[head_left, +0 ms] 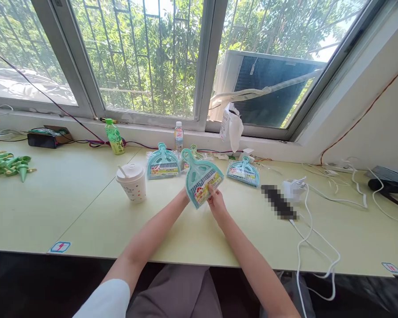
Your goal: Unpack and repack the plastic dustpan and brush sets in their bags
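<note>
A mint-green mini dustpan and brush set [199, 171], with a printed label across its lower part, is held tilted above the table in front of me. My right hand [216, 201] grips its lower right edge, thumb on the label side. Behind the set's left side, my left hand [187, 197] supports it; most of that hand and its fingers are hidden. Two similar blue-green sets, one at left [163, 162] and one at right [243, 172], lie beyond in clear wrapping. Partly covered by the held set is a yellow-green set [194, 150].
A lidded paper cup [132, 183] stands left of my arms. Farther back are a green bottle [114, 138], a clear bottle [179, 137] and a tissue pack [231, 126]. White cables [305, 229] trail over the right table edge. Green plastic pieces [6, 163] lie far left.
</note>
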### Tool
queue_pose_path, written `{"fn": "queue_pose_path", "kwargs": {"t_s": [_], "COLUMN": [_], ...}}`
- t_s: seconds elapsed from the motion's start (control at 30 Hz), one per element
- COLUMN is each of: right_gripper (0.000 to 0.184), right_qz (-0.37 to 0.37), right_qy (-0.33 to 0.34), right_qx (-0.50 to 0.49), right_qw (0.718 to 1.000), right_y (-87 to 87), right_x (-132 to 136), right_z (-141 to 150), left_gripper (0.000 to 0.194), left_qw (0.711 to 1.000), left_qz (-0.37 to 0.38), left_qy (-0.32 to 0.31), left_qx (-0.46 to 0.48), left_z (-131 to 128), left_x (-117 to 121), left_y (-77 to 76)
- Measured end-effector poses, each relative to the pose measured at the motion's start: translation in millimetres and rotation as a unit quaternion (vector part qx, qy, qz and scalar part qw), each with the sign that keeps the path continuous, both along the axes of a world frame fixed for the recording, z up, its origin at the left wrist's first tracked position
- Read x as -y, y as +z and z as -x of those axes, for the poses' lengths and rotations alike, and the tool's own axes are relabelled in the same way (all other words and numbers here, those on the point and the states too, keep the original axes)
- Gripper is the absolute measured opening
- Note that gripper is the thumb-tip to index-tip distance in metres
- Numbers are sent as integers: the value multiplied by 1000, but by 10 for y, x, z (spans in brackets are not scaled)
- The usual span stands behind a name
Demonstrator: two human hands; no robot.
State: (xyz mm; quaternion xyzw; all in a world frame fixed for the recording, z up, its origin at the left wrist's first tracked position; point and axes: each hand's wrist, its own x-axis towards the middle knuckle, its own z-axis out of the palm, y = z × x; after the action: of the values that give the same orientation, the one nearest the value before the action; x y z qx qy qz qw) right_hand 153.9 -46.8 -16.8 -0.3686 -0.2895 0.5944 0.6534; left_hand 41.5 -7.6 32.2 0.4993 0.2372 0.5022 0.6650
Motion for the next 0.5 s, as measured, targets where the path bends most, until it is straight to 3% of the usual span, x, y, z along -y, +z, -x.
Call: {"fn": "queue_pose_path", "kwargs": {"t_s": [0.07, 0.13, 0.27, 0.37, 0.5], "right_gripper": [45, 44, 39, 39, 37], "right_qz": [9, 22, 49, 58, 66], "right_qy": [-48, -97, -156, -164, -118], "right_qx": [-21, -37, -41, -29, 9], "right_qw": [999, 994, 986, 984, 991], "right_y": [-41, -96, -178, -182, -132], "right_x": [-59, -103, -135, -127, -120], "right_z": [-74, -141, -211, -218, -229], "left_gripper": [86, 89, 78, 91, 83], "left_qw": [997, 995, 999, 994, 995], "left_qz": [54, 50, 10, 15, 17], "left_qy": [9, 22, 24, 53, 91], "left_qx": [60, 89, -42, -94, -45], "left_z": [-5, 5, -18, -72, -83], "left_x": [-65, -58, 42, 62, 5], "left_y": [-109, -199, -327, -430, -535]}}
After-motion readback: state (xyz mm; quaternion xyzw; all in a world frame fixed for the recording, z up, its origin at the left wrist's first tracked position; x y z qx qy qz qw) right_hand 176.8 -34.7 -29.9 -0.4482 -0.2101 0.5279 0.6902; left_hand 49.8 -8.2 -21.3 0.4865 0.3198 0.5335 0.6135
